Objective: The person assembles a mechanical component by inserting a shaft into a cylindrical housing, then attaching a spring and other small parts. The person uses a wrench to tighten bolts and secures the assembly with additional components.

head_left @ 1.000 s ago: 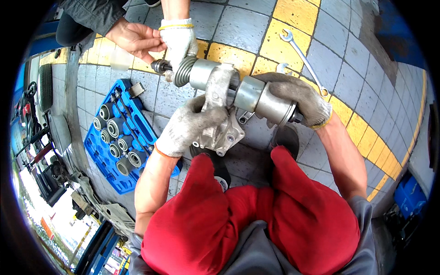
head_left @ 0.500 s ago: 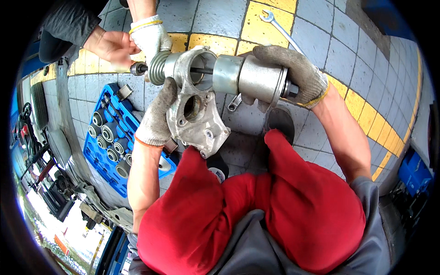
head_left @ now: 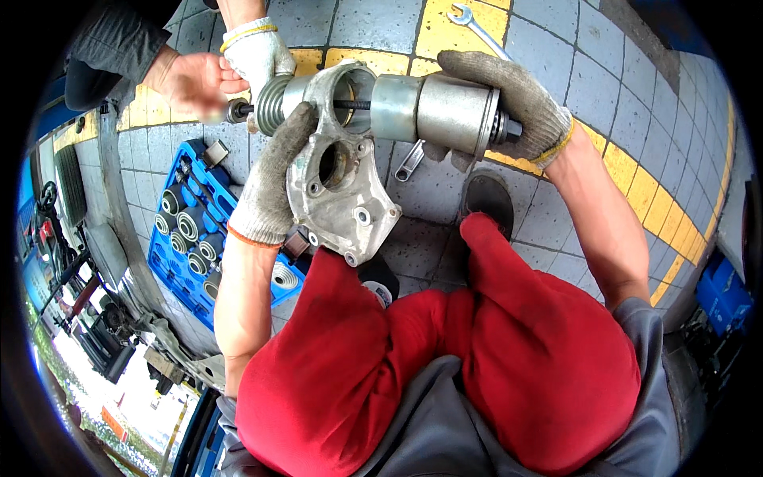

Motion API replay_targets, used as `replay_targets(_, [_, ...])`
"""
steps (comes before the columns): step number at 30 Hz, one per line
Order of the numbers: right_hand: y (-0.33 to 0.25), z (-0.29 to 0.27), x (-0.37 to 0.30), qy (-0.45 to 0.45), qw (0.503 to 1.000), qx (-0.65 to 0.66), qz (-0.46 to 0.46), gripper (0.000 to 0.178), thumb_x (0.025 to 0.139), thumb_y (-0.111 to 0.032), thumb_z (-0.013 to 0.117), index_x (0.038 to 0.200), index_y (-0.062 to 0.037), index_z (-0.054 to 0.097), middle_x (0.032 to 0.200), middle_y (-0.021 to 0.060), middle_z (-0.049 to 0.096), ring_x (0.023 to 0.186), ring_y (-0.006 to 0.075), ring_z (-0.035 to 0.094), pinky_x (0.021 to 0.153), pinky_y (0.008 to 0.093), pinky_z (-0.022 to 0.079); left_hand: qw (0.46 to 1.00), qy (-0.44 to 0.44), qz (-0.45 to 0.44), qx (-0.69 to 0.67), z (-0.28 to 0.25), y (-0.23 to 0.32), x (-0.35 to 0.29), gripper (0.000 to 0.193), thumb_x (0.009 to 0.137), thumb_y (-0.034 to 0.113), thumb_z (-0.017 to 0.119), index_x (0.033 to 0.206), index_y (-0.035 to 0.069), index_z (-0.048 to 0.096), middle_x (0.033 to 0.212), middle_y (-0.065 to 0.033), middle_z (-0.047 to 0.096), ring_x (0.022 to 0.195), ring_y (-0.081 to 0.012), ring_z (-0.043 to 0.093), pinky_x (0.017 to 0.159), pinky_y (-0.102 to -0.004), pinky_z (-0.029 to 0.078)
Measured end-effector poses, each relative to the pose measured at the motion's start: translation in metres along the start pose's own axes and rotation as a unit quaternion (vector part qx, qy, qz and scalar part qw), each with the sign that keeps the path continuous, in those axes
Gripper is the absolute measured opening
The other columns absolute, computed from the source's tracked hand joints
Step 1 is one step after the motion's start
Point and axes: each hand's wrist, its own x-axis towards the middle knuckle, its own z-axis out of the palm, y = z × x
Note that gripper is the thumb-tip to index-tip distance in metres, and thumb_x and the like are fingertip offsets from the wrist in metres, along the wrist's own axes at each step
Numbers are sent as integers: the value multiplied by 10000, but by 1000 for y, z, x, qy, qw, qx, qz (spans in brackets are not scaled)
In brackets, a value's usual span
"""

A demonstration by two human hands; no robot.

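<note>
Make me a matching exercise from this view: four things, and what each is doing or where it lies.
1. wearer's left hand
2. wearer's right hand
3. threaded rod
4. blue case

A. running through the bracket
B. open on the floor
C. gripping the wide cylinder
D. gripping the bracket

Pairs: 1-D, 2-C, 3-A, 4-B

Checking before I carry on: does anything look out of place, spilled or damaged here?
Nothing looks plainly spilled or damaged. Slightly out of place: a wrench lies loose on the tiled floor beyond the right hand, and the end of another metal tool shows below the metal cylinders, both outside the blue case.
</note>
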Motion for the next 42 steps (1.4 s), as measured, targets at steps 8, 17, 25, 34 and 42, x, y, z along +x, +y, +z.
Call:
replay_targets(8, [3, -7, 6, -14, 1000, 8, -8, 539, 1021, -447, 612, 1216, 53, 664, 881, 238, 754, 657, 272, 756, 504, 355, 615, 998, 30, 15, 59, 9, -1, 0, 454, 1093, 311, 578, 1458, 42, 556, 1282, -118, 690, 1117, -220, 701, 970, -371, 607])
replay_targets(17, [1, -11, 6, -28, 1000, -2, -6, 550, 1032, -447, 586, 1224, 64, 653, 872, 242, 750, 662, 279, 756, 501, 354, 618, 976, 96, 15, 195, 25, -11, 0, 452, 1082, 313, 607, 1364, -40, 602, 1185, -130, 717, 1019, -199, 724, 881, -306, 608])
replay_targets(25, [3, -17, 11, -45, 999, 18, -2, 509, 1024, -409, 625, 1262, 42, 630, 948, 219, 752, 735, 266, 769, 550, 376, 648, 984, 85, 11, 155, 22, -15, 1, 480, 1087, 357, 593, 1361, -36, 602, 1191, -134, 713, 1025, -193, 723, 878, -311, 614])
replay_targets(34, [2, -13, 2, -82, 997, -5, -7, 496, 1023, -440, 632, 1180, 30, 665, 899, 177, 750, 708, 244, 759, 562, 374, 640, 995, 45, 1, 90, 16, -16, 2, 532, 1073, 393, 604, 1441, 13, 546, 1247, -150, 693, 1076, -230, 719, 942, -369, 618])
replay_targets(42, [5, 1, 4, -23, 999, -6, -34, 710, 1017, -590, 571, 1204, 92, 645, 817, 199, 740, 577, 236, 721, 480, 340, 606, 998, 50, 1, 44, 15, -16, 5, 536, 1067, 360, 615, 1483, 38, 519, 1293, -150, 687, 1122, -262, 712, 981, -388, 606])
